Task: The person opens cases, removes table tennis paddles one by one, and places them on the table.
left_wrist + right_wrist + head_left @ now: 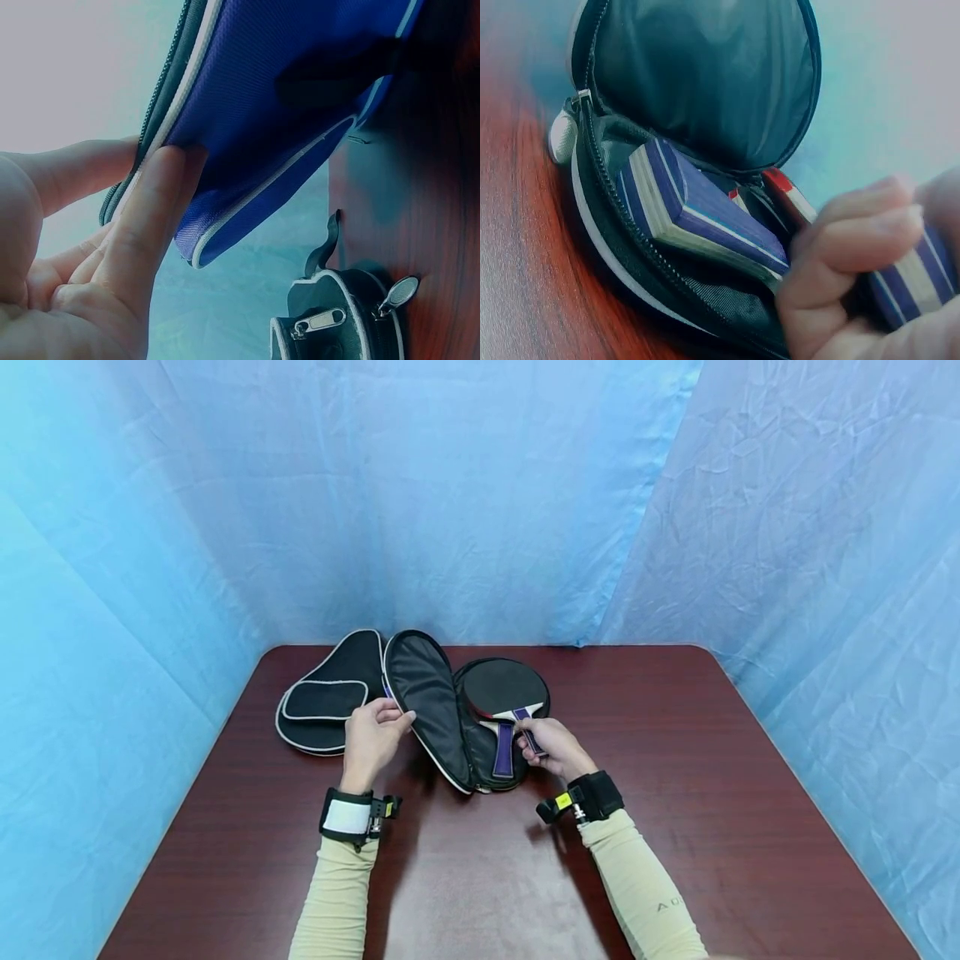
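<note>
An unzipped paddle case [431,693], blue outside with white piping and black inside, lies spread on the table. My left hand [375,735] pinches the edge of its raised flap [225,135] between thumb and fingers. In the case's other half rests a table tennis paddle, its purple-striped handle [705,210] toward me and its blade mostly hidden. My right hand [551,746] grips the striped handle of a second table tennis paddle [504,685], whose black blade overlaps the first in the head view.
A black paddle case [326,699] with white piping and a small front pocket lies just left of the blue one. The dark red-brown table [675,760] reaches back to blue curtains [480,502]. Metal zipper pulls [322,321] show on the black case.
</note>
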`<act>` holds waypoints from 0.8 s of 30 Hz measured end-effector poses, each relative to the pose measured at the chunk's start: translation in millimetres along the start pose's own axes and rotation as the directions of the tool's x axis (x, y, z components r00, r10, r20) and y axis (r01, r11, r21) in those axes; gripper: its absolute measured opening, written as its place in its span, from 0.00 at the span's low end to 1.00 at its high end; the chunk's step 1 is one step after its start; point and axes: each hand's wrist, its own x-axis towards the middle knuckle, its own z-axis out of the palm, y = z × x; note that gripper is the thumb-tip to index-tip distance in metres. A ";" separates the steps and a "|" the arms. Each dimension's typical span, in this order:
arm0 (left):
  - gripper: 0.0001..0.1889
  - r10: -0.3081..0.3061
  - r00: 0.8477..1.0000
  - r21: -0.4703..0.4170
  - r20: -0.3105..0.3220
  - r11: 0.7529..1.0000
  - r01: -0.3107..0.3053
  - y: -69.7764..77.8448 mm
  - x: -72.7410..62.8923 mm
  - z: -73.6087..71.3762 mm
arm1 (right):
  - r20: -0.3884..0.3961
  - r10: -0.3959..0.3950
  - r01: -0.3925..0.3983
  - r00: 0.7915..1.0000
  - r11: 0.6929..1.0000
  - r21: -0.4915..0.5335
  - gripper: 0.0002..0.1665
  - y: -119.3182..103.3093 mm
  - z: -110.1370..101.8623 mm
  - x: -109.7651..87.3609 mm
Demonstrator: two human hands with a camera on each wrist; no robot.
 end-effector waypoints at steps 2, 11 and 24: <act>0.14 0.003 1.000 0.003 -0.003 1.000 -0.003 0.7 0.3 0.2 | -0.005 -0.026 0.026 1.000 1.000 0.009 0.15 0.6 -1.3 0.5; 0.14 0.013 1.000 0.013 -0.008 1.000 -0.013 0.3 -0.1 -0.2 | 0.027 -0.087 0.087 0.996 0.996 0.010 0.25 -0.9 -13.7 -6.0; 0.13 -0.006 1.000 0.052 0.001 0.999 0.006 -4.3 -0.4 -3.1 | -0.057 -0.139 0.141 0.989 0.989 0.042 0.20 -17.6 -89.1 -28.2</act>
